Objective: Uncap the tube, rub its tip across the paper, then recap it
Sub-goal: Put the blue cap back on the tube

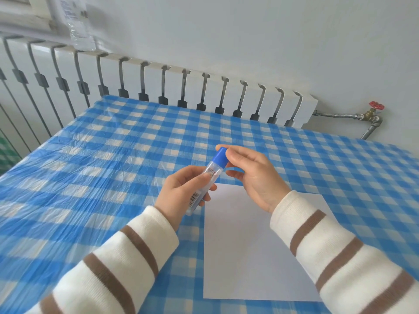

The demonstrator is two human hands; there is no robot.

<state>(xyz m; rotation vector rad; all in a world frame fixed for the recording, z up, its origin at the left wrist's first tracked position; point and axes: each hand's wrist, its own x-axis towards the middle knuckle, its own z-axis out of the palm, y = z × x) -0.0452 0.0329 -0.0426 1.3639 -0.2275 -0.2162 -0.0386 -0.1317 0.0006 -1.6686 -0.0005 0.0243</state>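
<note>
Blue plastic is the cap that my right hand pinches between thumb and fingertips, at about twelve o'clock from the white paper. My left hand grips the clear glue tube around its body, fingers curled, and holds it tilted in the air over the far edge of the paper. I judge the uncapping step is in hand, because the cap sits on the tube. Next I should twist or pull the cap off while the left hand keeps the tube firm.
</note>
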